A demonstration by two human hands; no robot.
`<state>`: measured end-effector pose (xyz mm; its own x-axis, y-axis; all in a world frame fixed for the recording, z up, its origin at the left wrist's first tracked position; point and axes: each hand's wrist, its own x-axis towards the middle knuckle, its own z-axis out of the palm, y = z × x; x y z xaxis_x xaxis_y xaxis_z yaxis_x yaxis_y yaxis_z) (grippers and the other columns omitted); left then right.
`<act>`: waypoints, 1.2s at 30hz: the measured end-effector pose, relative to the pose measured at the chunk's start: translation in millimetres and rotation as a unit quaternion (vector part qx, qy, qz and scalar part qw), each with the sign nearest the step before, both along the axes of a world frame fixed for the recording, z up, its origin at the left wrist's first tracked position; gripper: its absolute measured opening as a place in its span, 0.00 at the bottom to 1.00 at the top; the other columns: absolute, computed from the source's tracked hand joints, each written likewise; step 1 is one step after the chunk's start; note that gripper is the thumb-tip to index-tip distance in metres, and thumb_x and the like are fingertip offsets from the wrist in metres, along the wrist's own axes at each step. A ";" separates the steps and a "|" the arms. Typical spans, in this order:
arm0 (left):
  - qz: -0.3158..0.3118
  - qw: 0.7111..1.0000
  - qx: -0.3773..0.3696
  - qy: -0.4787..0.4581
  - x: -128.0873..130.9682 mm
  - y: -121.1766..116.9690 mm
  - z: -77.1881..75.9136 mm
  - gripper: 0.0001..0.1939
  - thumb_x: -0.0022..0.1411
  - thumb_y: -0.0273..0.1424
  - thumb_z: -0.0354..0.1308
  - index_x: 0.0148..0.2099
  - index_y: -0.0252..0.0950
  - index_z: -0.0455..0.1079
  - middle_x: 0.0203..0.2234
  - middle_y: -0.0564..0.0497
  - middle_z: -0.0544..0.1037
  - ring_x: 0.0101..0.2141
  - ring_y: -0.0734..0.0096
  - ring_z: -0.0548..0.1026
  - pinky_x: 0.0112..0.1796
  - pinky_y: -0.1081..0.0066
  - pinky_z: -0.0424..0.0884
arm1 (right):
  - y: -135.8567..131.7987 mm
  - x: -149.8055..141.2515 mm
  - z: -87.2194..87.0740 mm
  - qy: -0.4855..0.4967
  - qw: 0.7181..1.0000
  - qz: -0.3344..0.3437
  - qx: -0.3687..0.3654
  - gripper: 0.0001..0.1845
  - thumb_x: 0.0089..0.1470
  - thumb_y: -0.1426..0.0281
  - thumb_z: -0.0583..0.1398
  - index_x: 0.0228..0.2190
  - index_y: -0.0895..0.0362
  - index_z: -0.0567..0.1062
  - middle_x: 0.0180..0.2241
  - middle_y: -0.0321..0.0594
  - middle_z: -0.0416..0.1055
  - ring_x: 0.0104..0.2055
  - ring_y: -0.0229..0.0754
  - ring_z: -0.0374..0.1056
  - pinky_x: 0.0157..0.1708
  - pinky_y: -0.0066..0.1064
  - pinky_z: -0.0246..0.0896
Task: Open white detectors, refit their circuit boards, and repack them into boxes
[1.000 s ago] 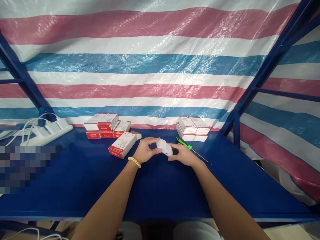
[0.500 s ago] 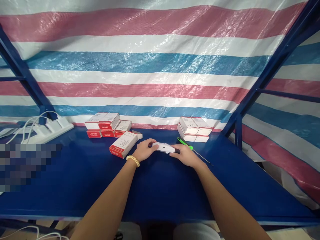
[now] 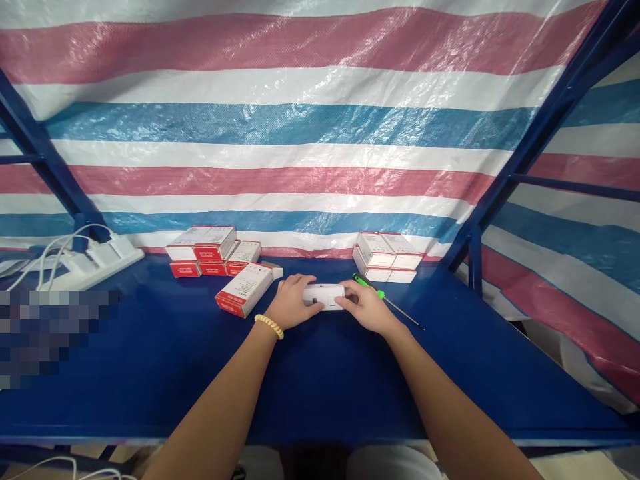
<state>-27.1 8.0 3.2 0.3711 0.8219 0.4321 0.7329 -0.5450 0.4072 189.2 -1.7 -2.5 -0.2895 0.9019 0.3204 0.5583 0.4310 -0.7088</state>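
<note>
Between my two hands is a white plastic detector [image 3: 326, 296], a small oblong casing with dark slots on its face. My left hand [image 3: 294, 301] grips its left end, thumb on the near side and fingers over the top. At the right end, my right hand [image 3: 364, 305] pinches it between thumb and curled fingers. Just beyond my right hand lies a screwdriver [image 3: 369, 285] with a green and black handle, its shaft pointing toward me on the right. Left of my left hand rests a red and white box [image 3: 245, 289] with its end flap open.
Several red and white boxes [image 3: 215, 252] are stacked at the back left, and several more white boxes [image 3: 384, 257] at the back right. A white power strip [image 3: 100, 263] with plugged-in cables stands far left on the blue table [image 3: 320, 387]. Blue metal posts [image 3: 500, 193] flank it.
The detector has been turned in my hands, so a broader face with slots now shows. My left hand has shifted its grip further over it. The screwdriver and boxes stay put.
</note>
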 end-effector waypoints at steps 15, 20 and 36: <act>-0.003 0.998 0.053 -0.030 8.4 -8.6 8.2 0.17 0.51 0.38 0.64 0.43 0.39 0.68 0.38 0.48 0.77 0.40 0.59 0.75 0.42 0.63 0.69 | -7.4 -13.4 5.0 0.035 0.979 -0.016 0.200 0.15 0.47 0.63 0.66 0.39 0.53 0.78 0.35 0.42 0.76 0.37 0.45 0.69 0.40 0.38 0.66; 0.045 0.986 0.018 -0.163 3.8 -1.8 3.7 0.19 0.49 0.35 0.64 0.44 0.39 0.65 0.37 0.50 0.76 0.38 0.62 0.75 0.40 0.63 0.71 | 14.1 23.3 -1.6 -0.044 0.971 -0.166 0.166 0.12 0.44 0.76 0.59 0.30 0.53 0.79 0.37 0.42 0.74 0.45 0.50 0.66 0.49 0.45 0.60; 0.019 0.987 0.031 -0.155 0.6 1.6 -1.1 0.20 0.48 0.31 0.63 0.45 0.38 0.65 0.41 0.49 0.75 0.41 0.62 0.74 0.45 0.62 0.71 | 28.7 47.0 -22.5 -0.146 0.959 -0.244 -0.008 0.04 0.41 0.63 0.65 0.24 0.47 0.82 0.46 0.41 0.70 0.49 0.56 0.58 0.45 0.53 0.55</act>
<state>-26.5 9.7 2.1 0.1824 0.8012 0.5699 0.5983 -0.5504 0.5823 236.3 27.0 -25.0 0.0931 0.9567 0.2759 0.8668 0.0584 -0.4952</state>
